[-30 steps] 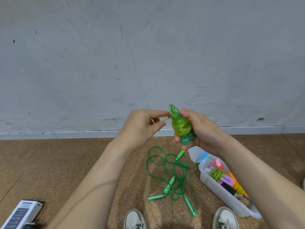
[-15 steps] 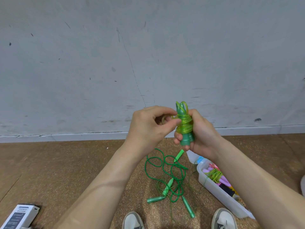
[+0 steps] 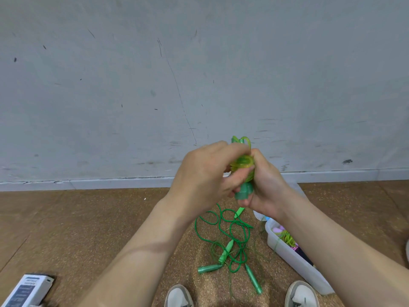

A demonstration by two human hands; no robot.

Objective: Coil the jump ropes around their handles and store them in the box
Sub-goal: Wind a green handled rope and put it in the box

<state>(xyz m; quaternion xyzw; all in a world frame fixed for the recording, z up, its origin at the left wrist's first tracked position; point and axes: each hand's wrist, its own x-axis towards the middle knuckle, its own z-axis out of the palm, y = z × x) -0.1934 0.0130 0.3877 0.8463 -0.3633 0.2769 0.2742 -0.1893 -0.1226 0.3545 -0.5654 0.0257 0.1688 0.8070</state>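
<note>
While gripped by right hand (image 3: pixel 264 190), pinched by left hand (image 3: pixel 205 177): jump rope (image 3: pixel 243 162), seemingly final wraps. Next: tuck end; box (image 3: pixel 290 257) below right wrist.

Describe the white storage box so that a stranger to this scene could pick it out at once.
Find the brown floor under the grey wall. Right of the tangled green jump ropes, by the right shoe, stands a white plastic box. Unlike the printed carton at lower left, it is open-topped and holds coiled ropes.
</note>
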